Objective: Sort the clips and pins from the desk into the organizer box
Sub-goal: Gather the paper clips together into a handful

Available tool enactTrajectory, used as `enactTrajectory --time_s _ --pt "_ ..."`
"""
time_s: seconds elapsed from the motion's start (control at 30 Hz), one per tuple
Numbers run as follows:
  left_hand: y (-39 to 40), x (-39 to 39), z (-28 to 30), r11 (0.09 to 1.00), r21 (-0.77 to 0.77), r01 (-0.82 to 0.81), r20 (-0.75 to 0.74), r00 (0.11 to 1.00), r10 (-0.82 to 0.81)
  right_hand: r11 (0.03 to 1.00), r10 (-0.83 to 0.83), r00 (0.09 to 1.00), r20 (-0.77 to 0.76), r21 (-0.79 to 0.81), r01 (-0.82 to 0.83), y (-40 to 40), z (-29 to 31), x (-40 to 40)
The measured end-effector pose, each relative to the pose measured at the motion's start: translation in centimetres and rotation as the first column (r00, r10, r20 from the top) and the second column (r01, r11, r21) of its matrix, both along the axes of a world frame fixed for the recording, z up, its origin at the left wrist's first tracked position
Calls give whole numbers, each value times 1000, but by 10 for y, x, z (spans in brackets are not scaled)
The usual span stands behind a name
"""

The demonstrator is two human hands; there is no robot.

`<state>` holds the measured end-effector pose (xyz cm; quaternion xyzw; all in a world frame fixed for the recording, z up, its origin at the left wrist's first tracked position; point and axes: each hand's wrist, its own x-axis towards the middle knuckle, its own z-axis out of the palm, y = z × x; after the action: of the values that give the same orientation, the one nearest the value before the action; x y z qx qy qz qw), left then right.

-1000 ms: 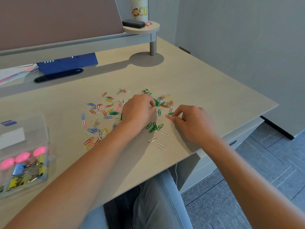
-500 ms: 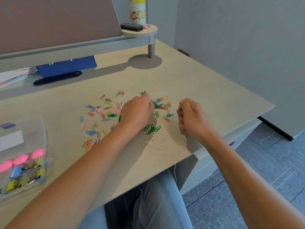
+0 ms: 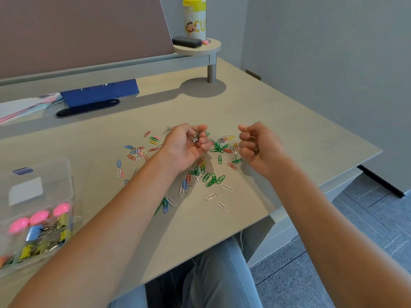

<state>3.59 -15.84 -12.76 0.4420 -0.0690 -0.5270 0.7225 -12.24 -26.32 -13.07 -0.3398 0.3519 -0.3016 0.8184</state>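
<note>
Several coloured paper clips (image 3: 211, 177) lie scattered on the beige desk (image 3: 278, 121). My left hand (image 3: 184, 150) is raised just above them, palm turned up, pinching a small dark binder clip (image 3: 195, 139) in its fingertips. My right hand (image 3: 258, 147) hovers to the right of the pile with its fingers curled; something small and dark shows between them. The clear organizer box (image 3: 55, 174) stands at the near left, holding pink push pins (image 3: 40, 216) and coloured binder clips (image 3: 44, 236).
A blue box (image 3: 100, 93) and a long black object (image 3: 87, 107) lie at the back left beside papers (image 3: 20, 107). A round shelf (image 3: 200, 51) on a post carries a yellow-lidded bottle (image 3: 194, 18) and a black case (image 3: 186, 42). The desk's edge runs close on the right.
Both hands lifted off the paper clips and turned upward. The left hand came up gripping the dark binder clip. The right hand closed into a loose fist.
</note>
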Motion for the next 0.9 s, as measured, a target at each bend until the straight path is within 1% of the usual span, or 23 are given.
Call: enactTrajectory --time_s 0.03,0.07,0.1,0.13,0.17,0.23,0.3,0.37,0.43,0.5,0.57,0.6,0.63,0.7,0.73,0.77,0.8,0.83,0.9 --pt "-5 0 2 1000 23 -14 -8 1000 14 985 -22 983 -180 -170 -9 -3 1 0" --pt "-9 0 3 998 54 -27 6 1000 26 939 -62 941 -333 -339 -58 -6 0 0" --pt "-13 1 3 995 90 -37 46 998 33 863 -111 889 -444 -487 -135 -9 -1 0" --pt "-16 2 4 992 123 -42 102 994 29 768 -160 838 -522 -599 -226 -12 -2 -1" --pt "-18 3 3 988 149 -45 161 987 21 667 -209 787 -580 -673 -319 -14 -3 -1" --pt "-20 5 2 983 175 -48 254 967 2 487 -298 685 -664 -723 -489 -20 -4 1" --pt "-21 7 1 980 188 -61 307 952 0 364 -348 604 -717 -697 -617 -23 -3 4" --pt "-22 10 1 976 202 -79 347 938 4 292 -363 555 -748 -657 -695 -25 -3 8" --pt "-24 14 1 967 229 -107 401 916 6 234 -364 540 -759 -635 -736 -27 -3 13" --pt "-26 19 -1 954 262 -148 500 866 -3 188 -367 527 -767 -615 -766 -30 -3 17" --pt "-27 26 -3 936 295 -191 643 765 -47 145 -369 514 -774 -595 -791 -31 -1 21" --pt "-28 29 -4 926 313 -212 718 691 -84 123 -370 510 -777 -585 -802 -30 0 22" --pt "-29 31 -5 915 330 -234 790 599 -132 107 -367 507 -780 -577 -810 -30 0 24" --pt "-33 35 -8 897 341 -282 903 363 -229 112 -337 515 -788 -576 -809 -29 2 25" --pt "-35 36 -9 893 329 -307 934 244 -261 128 -314 525 -791 -583 -802 -29 2 26" --pt "-37 38 -10 888 317 -333 948 142 -285 149 -292 536 -792 -592 -792 -29 2 26" --pt "-39 39 -11 883 311 -352 949 64 -308 170 -277 550 -788 -604 -779 -29 2 25" --pt "-41 41 -13 878 313 -362 943 6 -334 193 -267 565 -781 -618 -762 -30 1 23" --pt "-45 45 -16 870 341 -357 917 -78 -392 233 -254 590 -766 -641 -731 -33 -2 18"
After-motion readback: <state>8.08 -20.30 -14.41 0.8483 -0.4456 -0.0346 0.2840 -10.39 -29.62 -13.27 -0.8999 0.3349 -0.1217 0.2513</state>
